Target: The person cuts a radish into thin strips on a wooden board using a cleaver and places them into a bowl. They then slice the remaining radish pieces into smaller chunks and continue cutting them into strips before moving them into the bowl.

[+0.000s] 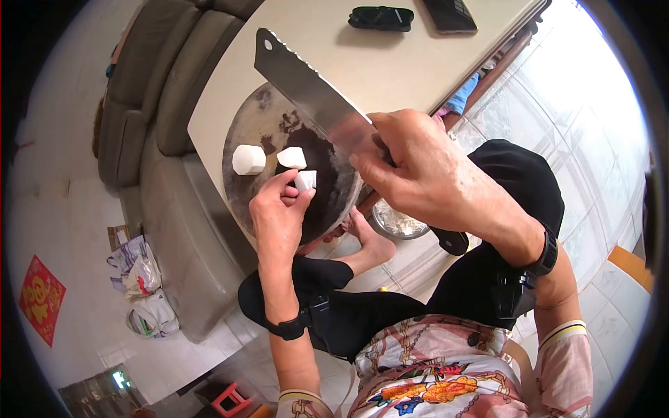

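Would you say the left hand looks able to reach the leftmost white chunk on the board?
Probably, yes: the leftmost white chunk sits near the left hand with nothing visible between, though its fingers hold another white piece.

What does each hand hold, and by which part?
The right hand grips the broad grey metal cleaver by its dark handle, near the blade; the left hand pinches a small white block by its near edges.
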Demonstrator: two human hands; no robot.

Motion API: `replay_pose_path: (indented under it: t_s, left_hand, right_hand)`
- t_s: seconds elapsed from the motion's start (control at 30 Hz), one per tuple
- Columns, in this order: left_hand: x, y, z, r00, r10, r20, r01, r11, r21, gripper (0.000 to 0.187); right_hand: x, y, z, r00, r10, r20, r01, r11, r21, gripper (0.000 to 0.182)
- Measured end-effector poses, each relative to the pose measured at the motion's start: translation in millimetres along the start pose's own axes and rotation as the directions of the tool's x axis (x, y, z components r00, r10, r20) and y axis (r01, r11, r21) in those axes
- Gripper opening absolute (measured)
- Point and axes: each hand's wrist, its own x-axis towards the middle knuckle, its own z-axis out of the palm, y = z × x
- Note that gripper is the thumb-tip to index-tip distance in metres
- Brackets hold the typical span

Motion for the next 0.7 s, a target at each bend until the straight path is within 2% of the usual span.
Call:
replay_pose_path:
  t_s: [0.1, 0.17, 0.27, 0.33, 0.4, 0.47, 0.53, 0.57, 0.6, 0.7]
  left_hand:
    - [6, 0, 4, 0.999, -0.009, 0.032, 0.012, 0.996, -0.091, 0.039]
    - [9, -3, 13, 0.996, 0.084, -0.037, -0.091, 0.968, -0.236, 0.034]
    - [6, 5, 26, 0.989, 0.073, -0.128, -0.11, 0.945, -0.307, 0.03]
    - [7, 14, 33, 0.983, 0.082, -0.163, -0.125, 0.952, -0.279, 0.028]
    - [12, 16, 39, 0.948, 0.169, -0.269, -0.24, 0.936, -0.257, 0.028]
    - [14, 15, 38, 0.959, 0.154, -0.24, -0.223, 0.929, -0.295, 0.026]
    - [12, 16, 36, 0.959, 0.097, -0.265, -0.242, 0.766, -0.596, 0.03]
    - [7, 16, 29, 0.953, 0.095, -0.288, -0.247, 0.794, -0.555, 0.029]
    - [3, 11, 25, 0.925, 0.142, -0.352, -0.333, 0.748, -0.574, 0.028]
    - [-20, -8, -1, 0.884, 0.225, -0.41, -0.388, 0.842, -0.375, 0.021]
  right_hand:
    - [0, 1, 0, 1.0, -0.009, 0.008, 0.009, 1.0, -0.01, 0.021]
    - [1, 0, -2, 1.0, 0.0, 0.023, 0.0, 1.0, -0.02, 0.02]
    - [1, -2, -3, 0.999, 0.02, 0.049, -0.018, 0.999, -0.043, 0.02]
    - [1, -2, -2, 0.998, 0.028, 0.06, -0.025, 0.998, -0.055, 0.019]
    - [2, 0, 1, 0.998, 0.018, 0.059, -0.015, 0.999, -0.047, 0.02]
    - [2, 0, 3, 0.998, 0.01, 0.062, -0.007, 0.999, -0.044, 0.021]
    - [1, 2, 3, 0.998, 0.006, 0.057, -0.003, 0.999, -0.046, 0.021]
    - [1, 3, 3, 1.0, -0.006, 0.025, 0.008, 0.997, -0.072, 0.022]
    - [0, 3, 5, 1.0, -0.019, -0.005, 0.018, 0.995, -0.097, 0.023]
    - [-1, 10, 8, 0.995, -0.084, -0.05, 0.078, 0.992, -0.103, 0.024]
